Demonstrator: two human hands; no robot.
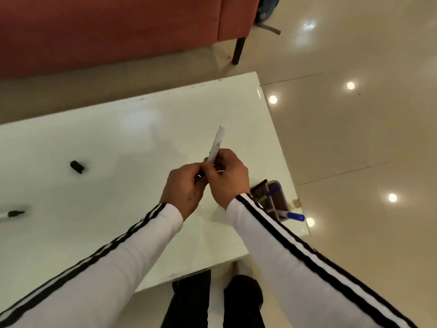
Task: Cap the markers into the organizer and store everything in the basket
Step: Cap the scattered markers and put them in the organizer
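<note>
Right hand (228,179) fingers curled tight around the lower barrel of a white marker (217,144); barrel sticks up and away from the fist, tilted slightly right. Left hand (185,189) fingers pinched together on something small and dark at the marker's lower end, pressed against the right hand; whether it is a cap cannot be told. Both hands held above the white table (118,138), near its right side. Brown organizer (275,197) stands at the table's right edge, just behind the right wrist, with blue-capped markers (294,216) in it. A loose black cap (77,166) lies well to the left. Another marker with a dark tip (14,213) lies at the far left edge.
</note>
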